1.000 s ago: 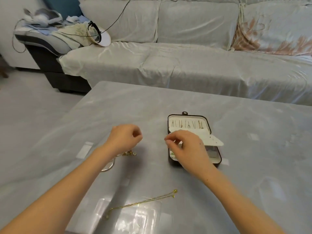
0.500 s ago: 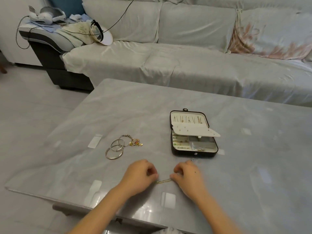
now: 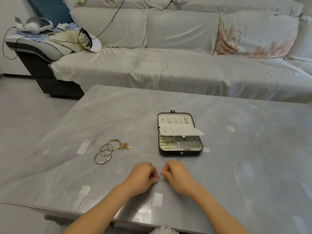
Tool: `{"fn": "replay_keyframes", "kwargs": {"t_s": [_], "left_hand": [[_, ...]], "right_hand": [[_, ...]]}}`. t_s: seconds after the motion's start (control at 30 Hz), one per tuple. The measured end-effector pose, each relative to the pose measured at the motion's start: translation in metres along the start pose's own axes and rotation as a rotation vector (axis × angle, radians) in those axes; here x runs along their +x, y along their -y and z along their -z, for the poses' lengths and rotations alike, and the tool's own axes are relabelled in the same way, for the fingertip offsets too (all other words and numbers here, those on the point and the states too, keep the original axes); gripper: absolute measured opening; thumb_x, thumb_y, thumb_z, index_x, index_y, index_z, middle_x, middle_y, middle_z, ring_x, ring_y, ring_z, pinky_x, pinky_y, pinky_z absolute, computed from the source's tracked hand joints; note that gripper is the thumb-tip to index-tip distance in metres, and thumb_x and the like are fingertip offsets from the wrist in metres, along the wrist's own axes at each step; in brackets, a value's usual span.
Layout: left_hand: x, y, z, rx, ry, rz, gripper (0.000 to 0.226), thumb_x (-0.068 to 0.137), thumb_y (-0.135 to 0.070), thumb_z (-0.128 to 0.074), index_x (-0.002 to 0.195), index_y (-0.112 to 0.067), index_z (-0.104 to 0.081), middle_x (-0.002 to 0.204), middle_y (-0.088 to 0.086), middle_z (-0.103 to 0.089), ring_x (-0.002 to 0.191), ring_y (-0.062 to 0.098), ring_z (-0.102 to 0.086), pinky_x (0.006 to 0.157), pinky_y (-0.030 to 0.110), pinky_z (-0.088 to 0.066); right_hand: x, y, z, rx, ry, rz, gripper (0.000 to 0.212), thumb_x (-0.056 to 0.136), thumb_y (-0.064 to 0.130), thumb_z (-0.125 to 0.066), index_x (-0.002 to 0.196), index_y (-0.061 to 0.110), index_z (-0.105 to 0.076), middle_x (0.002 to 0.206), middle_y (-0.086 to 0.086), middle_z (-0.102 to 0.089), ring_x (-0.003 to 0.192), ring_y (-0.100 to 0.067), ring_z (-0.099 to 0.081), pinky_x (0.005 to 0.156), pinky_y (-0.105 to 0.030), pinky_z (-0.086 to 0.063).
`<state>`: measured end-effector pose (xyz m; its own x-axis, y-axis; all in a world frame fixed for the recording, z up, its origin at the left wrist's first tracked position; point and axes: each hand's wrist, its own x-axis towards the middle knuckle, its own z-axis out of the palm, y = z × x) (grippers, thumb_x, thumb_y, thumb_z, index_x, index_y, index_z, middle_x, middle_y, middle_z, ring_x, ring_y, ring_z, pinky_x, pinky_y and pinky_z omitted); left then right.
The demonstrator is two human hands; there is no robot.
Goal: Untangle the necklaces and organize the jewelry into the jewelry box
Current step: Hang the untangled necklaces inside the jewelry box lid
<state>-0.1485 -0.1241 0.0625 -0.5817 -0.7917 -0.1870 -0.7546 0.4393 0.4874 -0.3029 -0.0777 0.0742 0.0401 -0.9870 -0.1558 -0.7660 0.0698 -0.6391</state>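
A pale grey sofa (image 3: pixel 168 65) under a loose cover fills the background, with a floral cushion (image 3: pixel 253 39) at its right end and a headset (image 3: pixel 33 26) lying on the armrest at far left; in front of it stands a glossy grey table (image 3: pixel 236 166).

Both bare forearms reach in from the bottom edge and converge near the table's front edge. The left hand (image 3: pixel 141 176) is curled into a loose fist, knuckles up, with its fingertips turned towards the other hand; the right hand (image 3: pixel 177 174) mirrors it, fingers bent inward. The two almost touch, and each pinches one end of a thin necklace (image 3: pixel 160 175). Only a short metallic piece of it shows in the gap between the fingertips, low over the table; the rest is hidden by the hands.

The jewelry box (image 3: pixel 180 153), black outside and cream inside, lies open just beyond the hands. Its lid (image 3: pixel 175 121) is laid back with thin chains hanging in a row; a white flap (image 3: pixel 180 131) covers part of the tray, whose compartments hold small pieces too small to tell apart. Left of the box, well apart from it, lie two silver bangles (image 3: pixel 103 154), overlapping, and a beaded bracelet (image 3: pixel 124 146) with coloured charms touching them.
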Motion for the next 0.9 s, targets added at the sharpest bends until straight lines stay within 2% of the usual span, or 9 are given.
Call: {"fn": "replay_keyframes", "kwargs": {"t_s": [0.07,0.13,0.23,0.37,0.47,0.63,0.73,0.83,0.9], "left_hand": [[-0.001,-0.003,0.010,-0.242,0.008,0.053,0.009,0.084,-0.018,-0.065,0.078,-0.023,-0.062,0.077,-0.009,-0.056,0.077,0.009,-0.055,0.071,0.018,-0.042],[-0.005,-0.007,0.024,-0.529,0.069,0.100,0.013,0.083,-0.012,-0.068,0.074,-0.020,-0.063,0.072,-0.007,-0.062,0.067,0.004,-0.056,0.064,0.014,-0.044],[-0.010,-0.009,0.044,-0.815,0.184,0.112,0.003,0.084,-0.005,-0.066,0.083,-0.004,-0.065,0.079,0.007,-0.071,0.074,0.013,-0.064,0.074,0.023,-0.053],[-0.008,-0.017,0.061,-0.848,0.266,0.105,0.003,0.085,-0.004,-0.064,0.084,-0.001,-0.063,0.095,0.020,-0.071,0.084,0.020,-0.067,0.083,0.032,-0.055],[-0.006,-0.028,0.071,-0.828,0.299,0.056,0.004,0.088,-0.004,-0.061,0.084,-0.003,-0.060,0.095,0.019,-0.071,0.089,0.023,-0.068,0.088,0.036,-0.054],[-0.009,-0.051,0.075,-0.850,0.237,-0.017,0.010,0.099,-0.015,-0.041,0.093,-0.008,-0.044,0.069,0.006,-0.058,0.069,0.025,-0.061,0.076,0.038,-0.055],[-0.006,-0.063,0.077,-0.808,0.129,-0.083,0.013,0.101,-0.015,-0.036,0.089,-0.011,-0.041,0.061,-0.001,-0.041,0.057,0.013,-0.042,0.061,0.028,-0.046],[0.001,-0.070,0.086,-0.847,0.022,-0.106,0.016,0.101,-0.011,-0.034,0.086,-0.011,-0.040,0.059,-0.001,-0.039,0.056,0.012,-0.036,0.061,0.025,-0.039],[0.008,-0.072,0.093,-0.886,-0.009,-0.115,0.016,0.100,-0.009,-0.036,0.086,-0.009,-0.042,0.059,-0.002,-0.043,0.058,0.014,-0.040,0.065,0.029,-0.042]], "right_hand": [[-0.003,0.001,0.009,0.256,0.047,-0.084,0.013,0.093,0.018,-0.052,0.080,0.018,-0.051,0.081,0.004,-0.058,0.072,-0.005,-0.052,0.066,-0.011,-0.039],[-0.007,0.002,0.019,0.587,0.088,-0.092,0.015,0.093,0.009,-0.051,0.079,0.013,-0.050,0.079,-0.003,-0.064,0.073,-0.010,-0.059,0.070,-0.012,-0.046],[-0.013,0.002,0.039,0.800,0.134,-0.052,0.011,0.089,0.001,-0.057,0.080,0.007,-0.055,0.071,-0.009,-0.064,0.065,-0.018,-0.059,0.067,-0.024,-0.051],[-0.017,0.004,0.063,0.586,0.216,-0.042,0.015,0.083,0.005,-0.065,0.097,0.007,-0.067,0.067,-0.003,-0.066,0.063,-0.008,-0.060,0.058,-0.020,-0.046],[-0.021,0.007,0.073,0.531,0.267,-0.026,0.013,0.082,0.006,-0.065,0.092,0.009,-0.073,0.067,-0.001,-0.066,0.064,-0.006,-0.059,0.057,-0.020,-0.043],[-0.027,0.008,0.080,0.680,0.170,-0.031,0.012,0.088,0.015,-0.060,0.081,0.018,-0.069,0.071,0.008,-0.061,0.072,-0.006,-0.051,0.068,-0.021,-0.040],[-0.028,0.005,0.088,0.871,0.143,-0.026,0.020,0.087,0.028,-0.062,0.079,0.010,-0.068,0.088,-0.004,-0.066,0.092,-0.016,-0.059,0.088,-0.033,-0.045],[-0.028,0.006,0.104,1.061,0.067,0.020,0.041,0.069,0.045,-0.075,0.081,0.006,-0.072,0.105,-0.016,-0.068,0.108,-0.025,-0.061,0.097,-0.037,-0.046],[-0.026,0.009,0.120,1.136,0.025,0.091,0.034,0.066,0.044,-0.077,0.069,0.010,-0.070,0.098,-0.017,-0.068,0.103,-0.028,-0.063,0.094,-0.040,-0.049]]}}
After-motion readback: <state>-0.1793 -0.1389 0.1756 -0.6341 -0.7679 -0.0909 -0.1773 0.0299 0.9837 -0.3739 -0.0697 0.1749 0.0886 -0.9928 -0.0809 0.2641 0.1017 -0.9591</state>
